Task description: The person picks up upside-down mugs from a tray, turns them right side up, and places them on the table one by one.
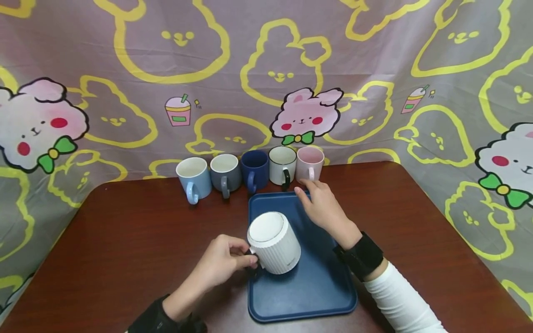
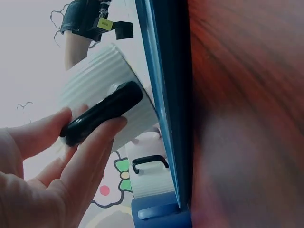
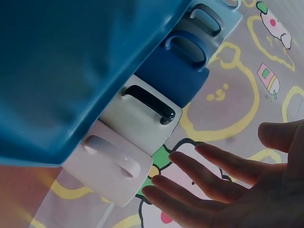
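A white ribbed mug [image 1: 273,241] with a black handle [image 2: 102,112] stands on the blue tray [image 1: 316,282]. My left hand [image 1: 222,265] pinches that handle between thumb and fingers. My right hand [image 1: 320,206] hovers over the tray's far right corner, fingers straight and relaxed, holding nothing, just short of the pink mug [image 1: 310,163]. In the right wrist view the fingers [image 3: 209,178] reach toward the pink mug [image 3: 107,166] without touching it.
Behind the tray stands a row of mugs: light blue [image 1: 193,177], grey [image 1: 225,172], dark blue [image 1: 254,169], white with black handle [image 1: 282,165] and pink. A patterned cloth backs the brown table [image 1: 125,240].
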`<state>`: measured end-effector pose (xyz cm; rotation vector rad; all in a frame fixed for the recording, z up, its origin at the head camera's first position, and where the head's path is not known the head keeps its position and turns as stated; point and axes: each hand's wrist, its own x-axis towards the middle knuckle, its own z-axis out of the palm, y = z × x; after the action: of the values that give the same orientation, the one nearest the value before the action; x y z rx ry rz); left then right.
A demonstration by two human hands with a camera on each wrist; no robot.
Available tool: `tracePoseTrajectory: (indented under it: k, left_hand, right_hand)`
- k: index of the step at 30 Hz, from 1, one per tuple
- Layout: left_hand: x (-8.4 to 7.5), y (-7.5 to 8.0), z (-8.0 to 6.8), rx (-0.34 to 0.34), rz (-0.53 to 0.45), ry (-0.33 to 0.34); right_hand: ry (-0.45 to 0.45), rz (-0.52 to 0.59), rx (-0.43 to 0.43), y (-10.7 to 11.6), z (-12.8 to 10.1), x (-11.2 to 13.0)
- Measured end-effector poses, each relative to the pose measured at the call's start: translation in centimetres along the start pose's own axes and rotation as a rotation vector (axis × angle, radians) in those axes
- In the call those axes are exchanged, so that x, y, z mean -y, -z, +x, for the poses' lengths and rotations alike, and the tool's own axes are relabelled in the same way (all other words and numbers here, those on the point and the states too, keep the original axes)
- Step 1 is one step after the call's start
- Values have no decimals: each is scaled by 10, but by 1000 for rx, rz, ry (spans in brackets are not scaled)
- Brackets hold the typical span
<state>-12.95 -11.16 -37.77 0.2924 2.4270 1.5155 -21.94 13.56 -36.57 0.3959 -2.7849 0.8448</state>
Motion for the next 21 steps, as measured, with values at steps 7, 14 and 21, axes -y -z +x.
tracePoseTrajectory:
  k: [7,14,21]
  left_hand:
    - [-2,2,5,-97,-131,42]
    - [-4,4,17,-158,-289,29]
    - [-11,10,31,-195,-362,8]
  right_hand:
    - [-41,9,-4,-1,1,6]
    - [-72,19,-30,-1,3,12]
    - [-54,0,-58,0,5,19]
